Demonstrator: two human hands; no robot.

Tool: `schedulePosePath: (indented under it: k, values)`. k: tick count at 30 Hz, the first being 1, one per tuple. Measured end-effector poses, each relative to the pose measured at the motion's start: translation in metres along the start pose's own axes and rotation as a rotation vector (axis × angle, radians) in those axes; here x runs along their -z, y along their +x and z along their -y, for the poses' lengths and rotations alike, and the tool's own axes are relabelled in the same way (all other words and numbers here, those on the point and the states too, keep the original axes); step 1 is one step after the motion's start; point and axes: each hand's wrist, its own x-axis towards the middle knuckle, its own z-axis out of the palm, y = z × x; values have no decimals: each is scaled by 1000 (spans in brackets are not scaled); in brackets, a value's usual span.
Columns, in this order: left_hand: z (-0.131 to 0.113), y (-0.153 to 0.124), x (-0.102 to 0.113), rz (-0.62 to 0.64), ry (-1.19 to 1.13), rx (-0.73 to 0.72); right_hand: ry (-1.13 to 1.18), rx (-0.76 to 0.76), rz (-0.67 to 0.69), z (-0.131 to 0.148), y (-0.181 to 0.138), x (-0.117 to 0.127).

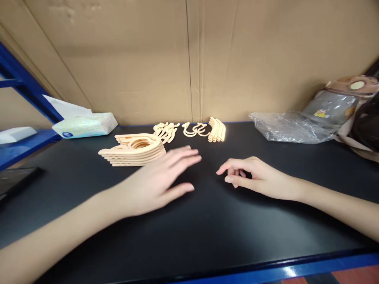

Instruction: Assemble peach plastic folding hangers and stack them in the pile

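My left hand [166,177] hovers over the black table with fingers stretched out, holding nothing. Just behind it is a stack of peach-coloured plastic hanger pieces [133,156], partly hidden by the hand. To the right, my right hand [251,175] is empty too, its fingers loosely bent and the thumb apart from the index finger. Beyond the hands, against the back, lie a bunch of small hook pieces [167,131], a few loose hooks [191,130] and a bundle of short curved tubes [217,130] in the same peach colour.
A tissue pack [85,125] sits at the back left of the black table [183,236]. Clear plastic wrap [293,126] and a translucent bottle [331,106] with a strap are at the back right. Cardboard [133,59] stands behind, and a dark flat object [14,183] lies at far left.
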Motion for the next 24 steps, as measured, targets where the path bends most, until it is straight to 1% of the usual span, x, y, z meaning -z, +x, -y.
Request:
schedulePosePath:
  k: [2,4,6,8,11,12,14,15,17,19,24]
  values:
    - [-7,0,-14,80,-57,-48,8,-4,2,1,0,0]
    - [-7,0,-21,116,-104,-65,27,-12,-4,1,1,-1]
    - [-5,0,-21,115,-135,-62,50,-40,-45,1,3,0]
    - [-3,0,-20,97,-154,-49,62,-94,-136,-1,9,6]
    - [-3,2,-18,85,-170,-42,1,-175,-283,-9,26,27]
    - [-3,2,-18,81,-171,-44,-63,-199,-301,-13,34,36]
    - [-3,2,-19,80,-170,-45,-280,-347,-344,-21,52,55]
    - [-3,2,-19,81,-168,-43,-327,-393,-375,-25,62,64]
    - [-2,2,-20,90,-160,-42,-384,-454,-403,-31,82,77]
    - [-2,2,-20,96,-152,-43,-430,-519,-420,-34,99,84]
    - [-1,1,-20,72,-149,-51,-514,-635,-355,-31,128,80]
